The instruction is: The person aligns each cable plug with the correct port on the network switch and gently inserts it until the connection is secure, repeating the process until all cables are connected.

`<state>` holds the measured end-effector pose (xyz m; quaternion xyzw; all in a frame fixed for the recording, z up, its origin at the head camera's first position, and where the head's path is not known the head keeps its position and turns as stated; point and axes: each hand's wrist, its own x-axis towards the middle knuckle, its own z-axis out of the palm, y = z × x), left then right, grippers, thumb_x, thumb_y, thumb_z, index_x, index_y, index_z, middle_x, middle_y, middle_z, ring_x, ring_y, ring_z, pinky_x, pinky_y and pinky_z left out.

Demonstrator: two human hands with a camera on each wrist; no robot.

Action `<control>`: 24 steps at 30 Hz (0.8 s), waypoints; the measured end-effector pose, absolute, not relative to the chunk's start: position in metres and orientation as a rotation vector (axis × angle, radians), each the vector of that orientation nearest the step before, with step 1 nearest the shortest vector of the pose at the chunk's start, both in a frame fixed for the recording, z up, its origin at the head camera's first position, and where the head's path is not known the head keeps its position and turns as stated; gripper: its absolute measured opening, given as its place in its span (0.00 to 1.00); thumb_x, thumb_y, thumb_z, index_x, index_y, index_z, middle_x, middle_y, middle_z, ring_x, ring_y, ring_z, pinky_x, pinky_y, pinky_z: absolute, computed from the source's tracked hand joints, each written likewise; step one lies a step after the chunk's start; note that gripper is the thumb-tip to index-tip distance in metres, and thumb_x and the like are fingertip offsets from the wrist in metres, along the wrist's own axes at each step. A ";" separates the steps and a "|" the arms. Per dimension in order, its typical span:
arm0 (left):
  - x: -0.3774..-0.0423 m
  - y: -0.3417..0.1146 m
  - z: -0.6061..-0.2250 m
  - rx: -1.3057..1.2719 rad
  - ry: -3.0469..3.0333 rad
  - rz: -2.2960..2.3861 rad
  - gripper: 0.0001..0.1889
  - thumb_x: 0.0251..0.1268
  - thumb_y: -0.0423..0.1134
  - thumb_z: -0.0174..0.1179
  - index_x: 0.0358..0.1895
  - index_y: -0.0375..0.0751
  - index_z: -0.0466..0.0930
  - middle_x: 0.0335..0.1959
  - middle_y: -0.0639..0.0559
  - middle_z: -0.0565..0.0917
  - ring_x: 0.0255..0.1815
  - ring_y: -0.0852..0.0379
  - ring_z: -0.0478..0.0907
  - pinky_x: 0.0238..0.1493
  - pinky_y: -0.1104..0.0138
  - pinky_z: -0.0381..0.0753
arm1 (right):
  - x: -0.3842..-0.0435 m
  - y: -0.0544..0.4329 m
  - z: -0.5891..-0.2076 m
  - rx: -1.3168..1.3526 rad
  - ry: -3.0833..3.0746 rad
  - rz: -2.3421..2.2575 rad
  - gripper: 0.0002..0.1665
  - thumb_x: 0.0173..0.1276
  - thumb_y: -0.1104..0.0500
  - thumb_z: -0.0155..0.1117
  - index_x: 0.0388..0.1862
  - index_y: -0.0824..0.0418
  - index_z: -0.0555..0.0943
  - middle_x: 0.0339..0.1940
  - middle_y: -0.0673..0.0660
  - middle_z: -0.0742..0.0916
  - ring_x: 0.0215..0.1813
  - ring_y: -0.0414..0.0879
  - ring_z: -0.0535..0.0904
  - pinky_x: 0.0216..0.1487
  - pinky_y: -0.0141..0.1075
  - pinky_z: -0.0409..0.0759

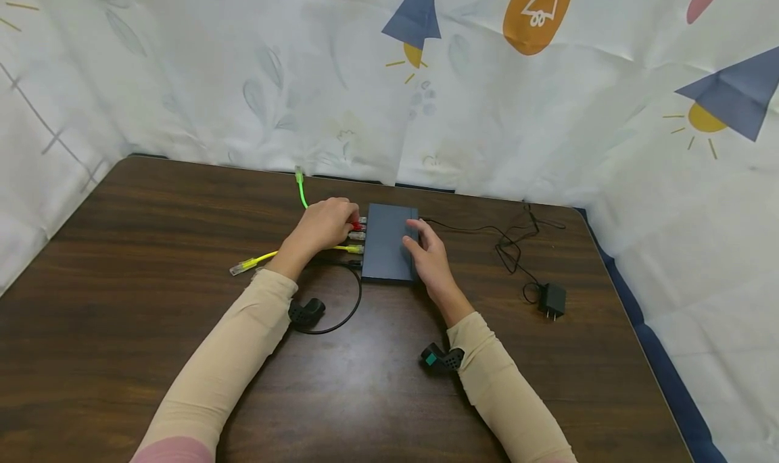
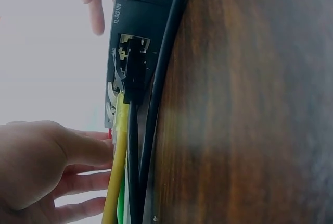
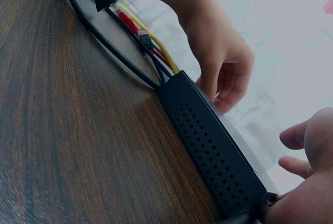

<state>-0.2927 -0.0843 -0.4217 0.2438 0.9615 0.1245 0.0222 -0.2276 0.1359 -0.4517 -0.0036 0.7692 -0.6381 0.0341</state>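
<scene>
A dark blue-grey network switch (image 1: 389, 247) lies flat on the table, its ports facing left. My left hand (image 1: 325, 223) is at the far end of the port side, pinching a red network cable plug (image 1: 358, 227) between thumb and fingers. Nearer to me, a yellow network cable (image 1: 348, 248) and a black cable (image 2: 136, 73) are plugged in. Thumb and forefinger of my right hand (image 1: 432, 260) reach over the switch's right edge, loosely spread. Beyond the left hand, the end of a green network cable (image 1: 301, 184) points away from me.
To the right, a black power adapter (image 1: 552, 299) lies with its thin cord (image 1: 505, 243) tangled behind it, running to the switch. The black cable loops (image 1: 347, 318) near the left wrist. A white printed cloth (image 1: 243, 78) hangs behind the wooden table (image 1: 152, 247).
</scene>
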 end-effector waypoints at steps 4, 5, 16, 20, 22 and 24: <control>-0.292 -0.084 -0.422 0.764 2.974 0.381 0.10 0.69 0.35 0.57 0.50 0.42 0.83 0.45 0.45 0.82 0.45 0.47 0.81 0.41 0.54 0.81 | -0.228 0.136 -0.451 -0.011 2.353 -1.968 0.25 0.75 0.58 0.53 0.69 0.59 0.69 0.80 0.56 0.56 0.81 0.48 0.47 0.78 0.45 0.52; -0.292 -0.084 -0.422 0.766 2.973 0.381 0.11 0.69 0.35 0.57 0.50 0.42 0.83 0.46 0.45 0.81 0.45 0.47 0.80 0.41 0.54 0.81 | -0.227 0.137 -0.451 -0.013 2.349 -1.968 0.25 0.75 0.58 0.53 0.70 0.60 0.68 0.80 0.56 0.56 0.81 0.48 0.47 0.78 0.45 0.52; -0.292 -0.084 -0.423 0.775 3.009 0.392 0.08 0.69 0.35 0.57 0.46 0.40 0.84 0.42 0.46 0.80 0.42 0.48 0.80 0.40 0.55 0.81 | -0.226 0.136 -0.445 -0.034 2.349 -1.959 0.25 0.75 0.61 0.53 0.69 0.63 0.68 0.80 0.61 0.55 0.81 0.53 0.47 0.78 0.48 0.51; -0.292 -0.085 -0.423 0.781 3.004 0.396 0.08 0.69 0.36 0.57 0.46 0.40 0.84 0.43 0.46 0.80 0.42 0.48 0.80 0.40 0.55 0.81 | -0.225 0.135 -0.443 -0.021 2.353 -1.959 0.25 0.75 0.60 0.53 0.69 0.61 0.68 0.80 0.58 0.56 0.81 0.51 0.47 0.79 0.47 0.51; -0.293 -0.085 -0.423 0.788 2.999 0.392 0.08 0.69 0.36 0.57 0.46 0.40 0.84 0.43 0.46 0.79 0.42 0.48 0.80 0.40 0.56 0.81 | -0.221 0.133 -0.435 -0.018 2.345 -1.952 0.25 0.75 0.61 0.52 0.69 0.64 0.68 0.80 0.60 0.55 0.81 0.52 0.47 0.79 0.47 0.51; -0.293 -0.086 -0.423 0.792 2.995 0.385 0.08 0.69 0.36 0.57 0.46 0.41 0.84 0.43 0.47 0.79 0.41 0.48 0.80 0.39 0.56 0.80 | -0.218 0.132 -0.427 -0.015 2.338 -1.940 0.26 0.75 0.62 0.52 0.70 0.66 0.66 0.80 0.62 0.54 0.81 0.53 0.46 0.79 0.47 0.50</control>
